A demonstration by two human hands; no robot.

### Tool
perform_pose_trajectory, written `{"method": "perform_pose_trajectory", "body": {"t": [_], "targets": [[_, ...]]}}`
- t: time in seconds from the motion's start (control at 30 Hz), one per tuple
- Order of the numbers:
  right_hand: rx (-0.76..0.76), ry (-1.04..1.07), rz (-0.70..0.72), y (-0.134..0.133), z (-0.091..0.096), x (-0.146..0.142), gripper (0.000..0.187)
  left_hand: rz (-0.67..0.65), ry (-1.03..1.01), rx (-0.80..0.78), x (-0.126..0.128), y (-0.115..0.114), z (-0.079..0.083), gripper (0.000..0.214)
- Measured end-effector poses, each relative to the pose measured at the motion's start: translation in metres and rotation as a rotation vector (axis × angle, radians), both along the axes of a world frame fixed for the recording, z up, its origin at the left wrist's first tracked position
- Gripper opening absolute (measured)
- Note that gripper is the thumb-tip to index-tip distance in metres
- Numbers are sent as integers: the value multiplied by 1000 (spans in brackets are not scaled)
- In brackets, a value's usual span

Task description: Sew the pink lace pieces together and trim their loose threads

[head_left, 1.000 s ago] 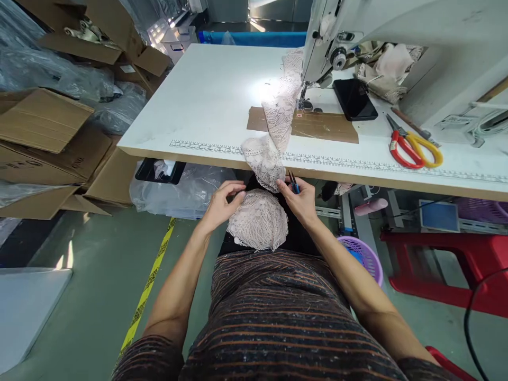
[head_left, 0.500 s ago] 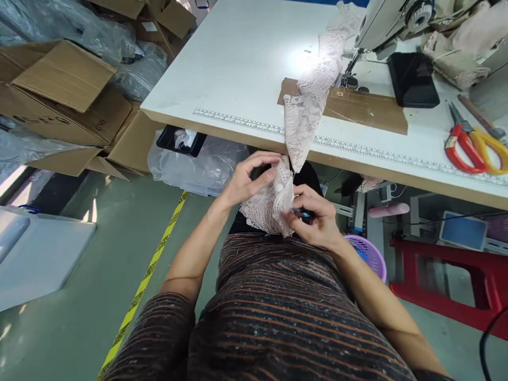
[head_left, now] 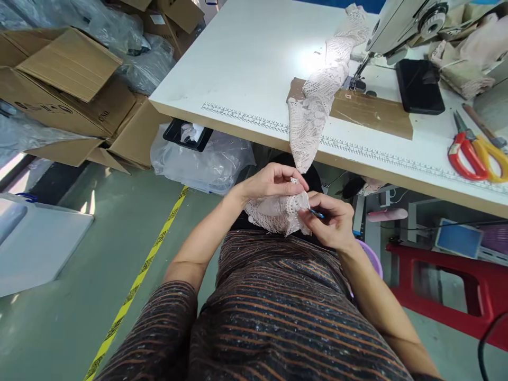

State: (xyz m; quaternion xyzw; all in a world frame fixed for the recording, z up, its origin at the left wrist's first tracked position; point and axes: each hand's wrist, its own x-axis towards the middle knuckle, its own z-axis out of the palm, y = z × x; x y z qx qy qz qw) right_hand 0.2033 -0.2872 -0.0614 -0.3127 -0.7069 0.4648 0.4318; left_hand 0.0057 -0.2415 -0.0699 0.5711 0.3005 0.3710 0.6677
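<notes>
A gathered piece of pale pink lace fabric [head_left: 268, 216] lies over my lap, just below the table edge. My left hand [head_left: 273, 182] pinches its upper edge between thumb and fingers. At its right side my right hand [head_left: 332, 218] grips the scalloped border with thumb and fingertips. A small blue object [head_left: 317, 214] shows among the right fingers; most of it is hidden and I cannot make out its kind. Above both hands, a lace strip [head_left: 311, 114] runs from beside the sewing machine [head_left: 392, 26] and hangs over the table's front edge.
On the white table [head_left: 238, 63] are a brown tape strip [head_left: 373, 114], a black phone-like slab [head_left: 419, 87], red-handled scissors [head_left: 467, 159] and a yellow-handled pair [head_left: 492, 159]. Cardboard boxes [head_left: 71, 63] stand left. A red stool [head_left: 405, 270] is at the right.
Both hands and the lace between them have shifted slightly right. My left hand has turned more over the lace edge, and the view has tilted a little.
</notes>
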Motion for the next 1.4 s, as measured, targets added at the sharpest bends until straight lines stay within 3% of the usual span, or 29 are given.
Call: {"method": "perform_pose_trajectory", "body": {"t": [0.17,0.33,0.43,0.63,0.77,1.0,1.2,1.4], "targets": [[-120,-151,-61,15,-19,2,18,213,158,15,-10,-7,-3,36],[-243,-174,-117,34,-29,-6,52,292,186,-35,-16,-16,-7,32],[-199,-255,-108,39,-29,-13,61,294,159,-64,-19,-19,-9,33],[-79,-305,-128,46,-28,-27,59,314,232,-6,-18,-21,-6,30],[-84,-319,-193,47,-31,-26,58,320,252,7,-17,-20,-4,26],[-61,-368,-94,39,-24,-22,51,298,241,-46,-18,-18,-3,22],[-2,-455,-116,41,-18,-26,45,264,258,-73,-19,-19,0,28],[-135,-162,-313,47,-30,-26,51,249,287,-69,-21,-17,-6,23]]}}
